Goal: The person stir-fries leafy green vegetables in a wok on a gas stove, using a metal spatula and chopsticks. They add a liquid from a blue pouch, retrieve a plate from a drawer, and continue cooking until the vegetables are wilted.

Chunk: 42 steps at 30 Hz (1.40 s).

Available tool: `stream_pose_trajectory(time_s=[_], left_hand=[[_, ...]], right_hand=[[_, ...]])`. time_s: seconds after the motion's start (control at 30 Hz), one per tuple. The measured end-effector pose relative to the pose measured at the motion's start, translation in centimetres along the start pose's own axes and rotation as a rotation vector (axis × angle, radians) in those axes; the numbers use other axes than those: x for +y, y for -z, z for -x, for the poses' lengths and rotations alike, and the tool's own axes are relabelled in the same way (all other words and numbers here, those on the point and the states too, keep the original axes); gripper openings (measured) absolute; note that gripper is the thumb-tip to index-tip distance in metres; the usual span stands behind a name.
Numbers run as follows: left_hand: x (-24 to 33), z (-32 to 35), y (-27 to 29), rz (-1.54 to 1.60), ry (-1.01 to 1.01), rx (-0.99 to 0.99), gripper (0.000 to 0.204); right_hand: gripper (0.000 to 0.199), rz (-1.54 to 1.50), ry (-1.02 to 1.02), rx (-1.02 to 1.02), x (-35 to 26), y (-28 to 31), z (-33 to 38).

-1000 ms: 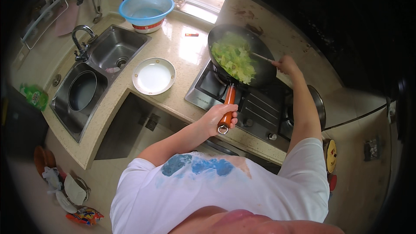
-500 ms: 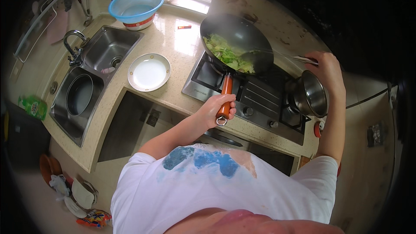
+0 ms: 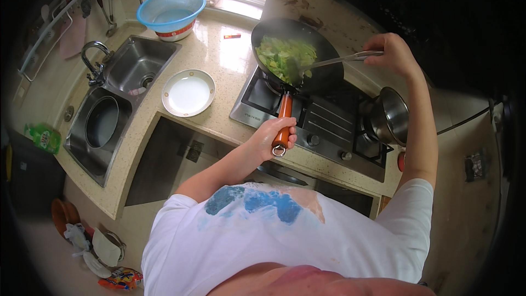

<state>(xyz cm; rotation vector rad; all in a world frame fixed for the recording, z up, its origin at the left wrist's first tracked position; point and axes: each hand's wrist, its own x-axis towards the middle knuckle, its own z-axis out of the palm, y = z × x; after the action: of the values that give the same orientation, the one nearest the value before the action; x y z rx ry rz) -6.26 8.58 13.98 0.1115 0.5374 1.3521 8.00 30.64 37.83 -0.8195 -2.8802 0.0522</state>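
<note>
A dark wok (image 3: pixel 324 44) sits on the left burner of the gas stove (image 3: pixel 329 126), with steam rising from it. Chopped green leafy vegetables (image 3: pixel 282 57) lie in its left part. My left hand (image 3: pixel 274 136) is closed round the wok's orange-brown handle (image 3: pixel 284 118). Up at the right, my right hand (image 3: pixel 390 55) grips the end of a metal spatula (image 3: pixel 342 59). The spatula slants down to the left into the wok, and its head is at the edge of the vegetables, partly hidden by them and the steam.
A steel pot (image 3: pixel 395 115) stands on the right burner, below my right forearm. Left of the stove are a white plate (image 3: pixel 189 93) and a blue basin (image 3: pixel 172 13) on the counter. The double sink (image 3: pixel 123 112) at far left holds a round pan (image 3: pixel 102 121).
My right hand has risen and moved left, and the spatula now tilts more steeply into the wok. The vegetables have shifted up and left. My left hand keeps its hold.
</note>
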Motion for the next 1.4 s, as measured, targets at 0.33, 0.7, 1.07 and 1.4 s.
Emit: stream_pose_trajectory(time_s=[0.33,0.7,1.07,1.4], left_hand=[[0.0,0.1,-0.2,-0.004,0.001,0.019,0.015],[-0.1,0.1,0.0,0.009,-0.005,0.007,0.016],[-0.2,-0.1,0.0,-0.005,-0.015,0.003,0.015],[-0.1,-0.2,0.1,-0.036,0.007,-0.005,0.015]], right_hand=[[0.025,0.067,-0.254,0.194,0.1,-8.4,-4.1],[0.022,0.249,0.216,0.255,-5.7,-7.5,-6.4],[0.022,-0.053,-0.324,0.131,3.0,-8.2,1.6],[0.02,-0.119,-0.44,0.089,1.2,-9.6,5.9]])
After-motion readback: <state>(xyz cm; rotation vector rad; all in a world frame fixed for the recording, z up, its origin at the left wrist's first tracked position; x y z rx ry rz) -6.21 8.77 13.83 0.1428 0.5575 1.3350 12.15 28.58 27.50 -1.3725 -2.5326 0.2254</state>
